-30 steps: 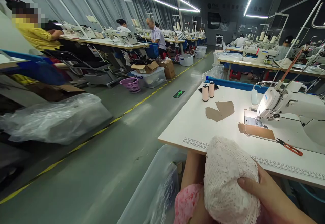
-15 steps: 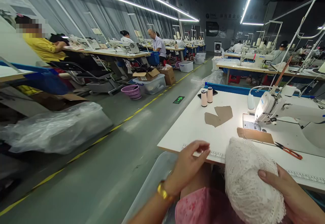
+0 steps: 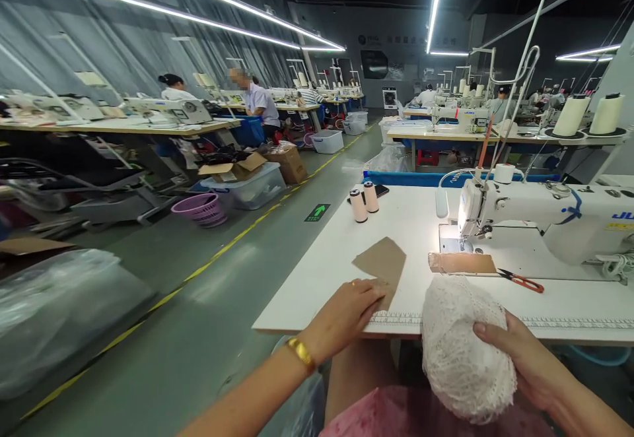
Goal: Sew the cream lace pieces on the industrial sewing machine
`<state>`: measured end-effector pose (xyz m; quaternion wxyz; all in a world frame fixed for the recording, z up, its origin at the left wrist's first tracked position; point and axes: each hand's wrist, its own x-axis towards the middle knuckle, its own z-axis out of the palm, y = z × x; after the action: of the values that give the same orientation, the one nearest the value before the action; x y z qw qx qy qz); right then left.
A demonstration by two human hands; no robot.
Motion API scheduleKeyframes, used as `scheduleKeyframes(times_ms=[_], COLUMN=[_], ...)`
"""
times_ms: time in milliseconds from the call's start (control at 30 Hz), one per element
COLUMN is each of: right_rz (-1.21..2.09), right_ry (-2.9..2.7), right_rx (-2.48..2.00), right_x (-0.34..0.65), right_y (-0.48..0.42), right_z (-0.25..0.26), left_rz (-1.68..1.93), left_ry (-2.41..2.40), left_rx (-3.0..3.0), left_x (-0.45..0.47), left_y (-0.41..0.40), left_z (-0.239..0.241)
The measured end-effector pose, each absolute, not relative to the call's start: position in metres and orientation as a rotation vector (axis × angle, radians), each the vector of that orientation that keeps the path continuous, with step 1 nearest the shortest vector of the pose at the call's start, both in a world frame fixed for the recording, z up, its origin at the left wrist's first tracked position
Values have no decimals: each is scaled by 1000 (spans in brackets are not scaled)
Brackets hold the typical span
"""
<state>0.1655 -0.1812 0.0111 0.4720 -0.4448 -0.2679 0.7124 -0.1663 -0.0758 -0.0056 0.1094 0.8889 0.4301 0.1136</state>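
Note:
A bundle of white lace (image 3: 468, 351) is held in my right hand (image 3: 529, 358), thumb across its near side, in front of the table edge. My left hand (image 3: 349, 311), with a gold bracelet at the wrist, has its fingers closed on the near end of a flat brown cardboard piece (image 3: 384, 259) lying on the white table. The fingertips' undersides are hidden. Beyond the lace lies a brown strip (image 3: 463, 263) by the lit needle area of a white sewing machine (image 3: 515, 206). Orange-handled thread snips (image 3: 522, 280) rest to its right.
Two pale pink thread spools (image 3: 358, 206) stand near a dark phone (image 3: 380, 191) at the table's far left. A ruler strip (image 3: 396, 320) runs along the front edge. Left of the table is an aisle with a yellow-striped line, a purple basket (image 3: 201, 209) and plastic-covered goods (image 3: 64, 311).
My left hand has come down from above the table edge onto the cardboard, which has turned and shifted nearer. The view has swung right. The right hand still holds the lace.

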Motion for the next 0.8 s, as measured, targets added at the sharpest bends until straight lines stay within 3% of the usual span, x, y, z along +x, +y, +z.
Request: scheduleKeyframes(times_ms=[200,367,500,700,800], right_rz=[1805,1800,1793,1791,1832], right_ry=[-680,-673,-671,-738,-737], right_rx=[-963,-940,-932,-934,-871], right_x=[161,164,167,164,158], right_y=[-175,-178,-177,-175,-175], right_z=[1,-3,-5,-2,-1], left_rz=[455,290,364,1130,1388], left_ry=[1490,1412,1324,1251,945], left_rx=[2604,2662,2798,2774,2781], left_x=[-183,-173,-177,-178,-151], left_y=[-97,-118,-127,-120,-129], left_z=[-12,-2,0,52,83])
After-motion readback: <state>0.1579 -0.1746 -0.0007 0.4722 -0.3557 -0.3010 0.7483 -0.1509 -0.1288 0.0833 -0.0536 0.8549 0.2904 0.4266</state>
